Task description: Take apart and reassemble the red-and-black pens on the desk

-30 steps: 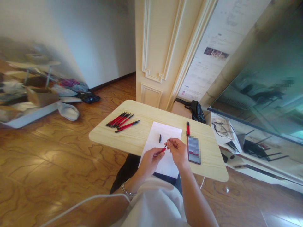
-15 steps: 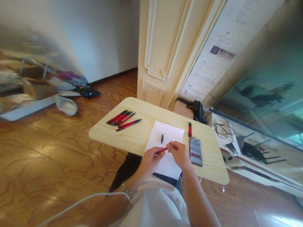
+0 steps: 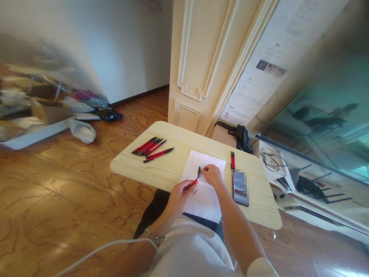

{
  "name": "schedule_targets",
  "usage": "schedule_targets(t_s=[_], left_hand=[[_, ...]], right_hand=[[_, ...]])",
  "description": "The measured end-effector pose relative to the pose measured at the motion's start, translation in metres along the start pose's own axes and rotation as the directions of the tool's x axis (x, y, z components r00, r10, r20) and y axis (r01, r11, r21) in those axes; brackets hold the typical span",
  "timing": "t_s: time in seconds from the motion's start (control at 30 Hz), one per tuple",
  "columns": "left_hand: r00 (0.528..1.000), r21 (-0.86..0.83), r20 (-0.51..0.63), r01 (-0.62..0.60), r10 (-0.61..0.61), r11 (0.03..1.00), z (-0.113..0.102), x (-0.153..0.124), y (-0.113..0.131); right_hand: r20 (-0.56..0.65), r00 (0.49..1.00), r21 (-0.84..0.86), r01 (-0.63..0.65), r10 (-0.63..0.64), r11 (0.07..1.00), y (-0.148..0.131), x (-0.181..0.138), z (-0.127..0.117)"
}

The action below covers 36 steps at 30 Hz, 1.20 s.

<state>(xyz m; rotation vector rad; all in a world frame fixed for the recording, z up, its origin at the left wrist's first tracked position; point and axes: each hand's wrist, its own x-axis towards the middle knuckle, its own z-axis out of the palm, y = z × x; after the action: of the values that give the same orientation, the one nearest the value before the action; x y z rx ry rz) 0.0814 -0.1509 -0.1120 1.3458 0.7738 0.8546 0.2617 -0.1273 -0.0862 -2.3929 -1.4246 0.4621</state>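
The left hand [image 3: 178,196] is closed around the lower end of a red pen barrel [image 3: 190,185], pinching it between thumb and fingers; the barrel slants up and away from the hand over the near-left part of the white paper sheet [image 3: 201,201]. The upper end of the barrel meets a small black tip piece [image 3: 198,171] above the middle of the sheet; whether the two parts are joined or only touching cannot be told. The right hand [image 3: 213,176] lies palm down over the right half of the sheet, fingers bunched just beside the black tip piece. Whether these fingers grip the piece or anything else cannot be told at this size. The sheet lies flat on a light wooden table [image 3: 161,169], with its near edge hanging over the table edge toward the person. Right of the sheet, just beside it, lies a dark phone [image 3: 240,188]. Beyond the phone, level with the far right corner of the sheet, two red-and-black pens [image 3: 232,160] lie side by side. Left of the sheet, well apart from it, a bundle of red-and-black pens [image 3: 147,146] lies on the table, with one single pen [image 3: 158,154] between the bundle and the sheet. A metal bracelet [image 3: 151,233] sits on the left wrist. Beyond the sheet, off the far right edge of the table, stands a black bag [image 3: 241,137].
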Motion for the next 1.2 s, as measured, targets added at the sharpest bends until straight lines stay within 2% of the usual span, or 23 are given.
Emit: schedule_targets(t_s=[0.17, 0.33, 0.43, 0.5, 0.57, 0.63, 0.73, 0.8, 0.87, 0.97, 1.2], left_hand=[[1.000, 0.008, 0.006, -0.001, 0.001, 1.000, -0.002, 0.001, -0.001], [1.000, 0.011, 0.003, -0.001, 0.001, 1.000, 0.001, 0.000, 0.000], [1.000, 0.016, 0.009, -0.006, 0.005, 1.000, 0.001, -0.001, 0.003], [1.000, 0.016, 0.012, -0.011, 0.011, 1.000, 0.002, -0.002, 0.005], [0.999, 0.012, 0.026, -0.018, 0.018, 1.000, 0.004, -0.002, 0.007], [0.998, 0.012, 0.053, -0.029, 0.028, 1.000, 0.008, -0.003, 0.010], [0.996, 0.026, 0.076, -0.040, 0.038, 0.999, 0.013, -0.004, 0.012], [0.997, 0.041, 0.075, -0.037, 0.034, 0.998, 0.017, -0.006, 0.012], [0.996, 0.057, 0.082, -0.035, 0.030, 0.998, 0.020, -0.007, 0.012], [0.995, 0.075, 0.093, -0.045, 0.038, 0.996, 0.022, -0.008, 0.013], [0.994, 0.096, 0.100, -0.061, 0.052, 0.994, 0.022, -0.008, 0.015]], right_hand=[[0.061, 0.998, -0.127, -0.023, 0.031, 0.992, -0.003, 0.005, -0.002], [0.072, 0.996, -0.215, -0.042, 0.058, 0.976, -0.003, 0.005, -0.003], [0.018, 0.999, -0.118, -0.036, 0.039, 0.992, 0.005, 0.001, -0.004], [-0.031, 1.000, 0.110, -0.003, 0.006, 0.994, 0.011, -0.004, -0.007], [-0.058, 0.998, 0.433, 0.050, -0.027, 0.900, 0.016, -0.011, -0.011], [-0.076, 0.996, 0.710, 0.084, -0.042, 0.699, 0.018, -0.020, -0.017], [-0.110, 0.994, 0.908, 0.105, -0.012, 0.406, 0.016, -0.036, -0.028], [-0.122, 0.992, 0.950, 0.115, 0.007, 0.291, 0.013, -0.044, -0.034], [-0.134, 0.991, 0.965, 0.127, 0.016, 0.231, 0.010, -0.050, -0.039], [-0.152, 0.988, 0.971, 0.146, 0.020, 0.192, 0.008, -0.055, -0.041], [-0.173, 0.985, 0.964, 0.169, 0.000, 0.204, 0.010, -0.057, -0.037]])
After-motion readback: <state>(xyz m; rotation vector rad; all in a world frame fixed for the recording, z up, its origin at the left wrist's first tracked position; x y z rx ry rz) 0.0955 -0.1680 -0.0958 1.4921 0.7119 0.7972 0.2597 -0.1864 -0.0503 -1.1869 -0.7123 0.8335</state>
